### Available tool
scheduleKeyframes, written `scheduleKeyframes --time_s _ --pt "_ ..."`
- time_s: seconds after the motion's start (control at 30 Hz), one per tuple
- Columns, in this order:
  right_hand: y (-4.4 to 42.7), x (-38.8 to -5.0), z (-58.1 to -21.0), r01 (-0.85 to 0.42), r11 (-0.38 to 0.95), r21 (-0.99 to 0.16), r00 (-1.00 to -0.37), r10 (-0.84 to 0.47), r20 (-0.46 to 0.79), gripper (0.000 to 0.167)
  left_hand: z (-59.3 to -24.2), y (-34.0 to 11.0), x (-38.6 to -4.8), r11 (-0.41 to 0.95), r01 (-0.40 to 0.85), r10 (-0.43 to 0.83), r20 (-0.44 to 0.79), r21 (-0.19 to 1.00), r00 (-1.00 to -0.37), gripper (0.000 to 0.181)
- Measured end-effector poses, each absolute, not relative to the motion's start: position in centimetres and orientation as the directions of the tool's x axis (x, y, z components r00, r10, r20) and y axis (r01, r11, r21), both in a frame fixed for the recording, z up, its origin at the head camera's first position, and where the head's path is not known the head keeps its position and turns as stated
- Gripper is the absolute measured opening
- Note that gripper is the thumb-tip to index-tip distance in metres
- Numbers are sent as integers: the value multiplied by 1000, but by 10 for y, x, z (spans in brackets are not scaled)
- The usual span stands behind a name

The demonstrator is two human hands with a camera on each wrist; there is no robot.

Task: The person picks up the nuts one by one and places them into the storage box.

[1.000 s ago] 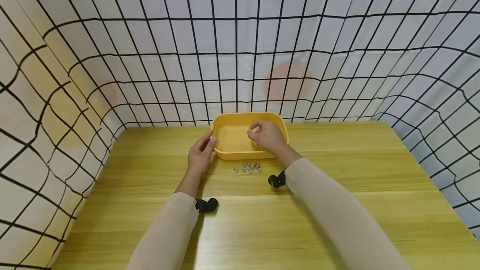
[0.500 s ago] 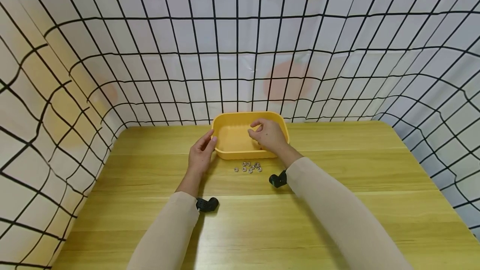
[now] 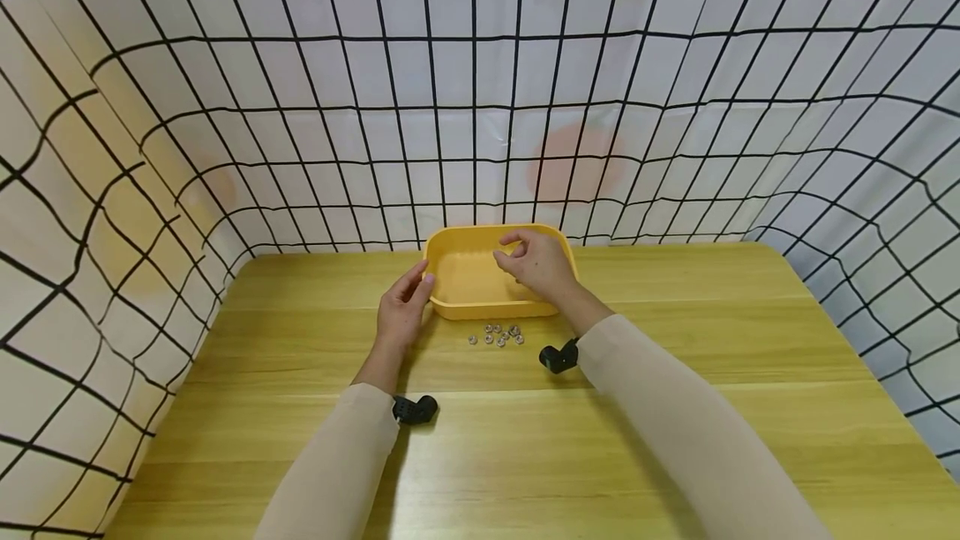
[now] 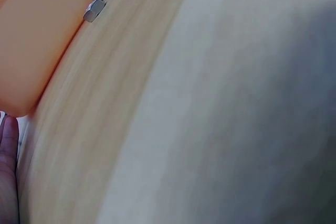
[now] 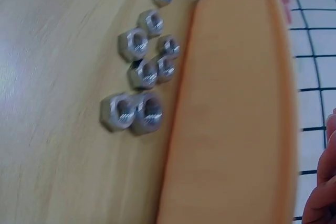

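A person works over a yellow tray (image 3: 480, 312) set at the middle of the far edge of a wooden counter (image 3: 495, 457), with eight metal nuts (image 5: 137, 75) loose on the wood just off the tray's near side. The left hand (image 3: 400, 313) holds the tray's left end, fingers at the outer wall and thumb at the rim. The right hand (image 3: 542, 267) hangs over the tray's right half, thumb and forefinger parted, nothing seen between them. The hands are well apart, one toward each end of the tray. The work appears only partly done: the tray is in place and held, yet eight nuts lie outside it, some touching, closer to the counter's far edge than its near one. Whether any nuts are in the tray cannot be told, since the right hand covers part of its floor; the eight on the counter look to be what is left to handle.
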State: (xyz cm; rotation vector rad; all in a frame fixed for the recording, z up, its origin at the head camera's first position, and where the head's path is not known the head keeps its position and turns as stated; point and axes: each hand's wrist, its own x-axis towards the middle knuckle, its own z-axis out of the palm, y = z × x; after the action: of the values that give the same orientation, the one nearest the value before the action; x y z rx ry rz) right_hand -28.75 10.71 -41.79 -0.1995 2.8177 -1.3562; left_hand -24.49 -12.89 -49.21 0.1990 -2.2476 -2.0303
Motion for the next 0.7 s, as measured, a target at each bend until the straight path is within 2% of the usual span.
scheduleKeyframes --time_s 0.3,0.7 --pt "109 -267 -408 -179 528 -830 -981 -161 109 37 -494 -129 -245 95 -31 -163 -15 995 -987 42" --pt "109 -228 -400 -209 487 -848 -973 -186 133 34 -495 -131 -246 94 -36 -162 -21 995 -987 42"
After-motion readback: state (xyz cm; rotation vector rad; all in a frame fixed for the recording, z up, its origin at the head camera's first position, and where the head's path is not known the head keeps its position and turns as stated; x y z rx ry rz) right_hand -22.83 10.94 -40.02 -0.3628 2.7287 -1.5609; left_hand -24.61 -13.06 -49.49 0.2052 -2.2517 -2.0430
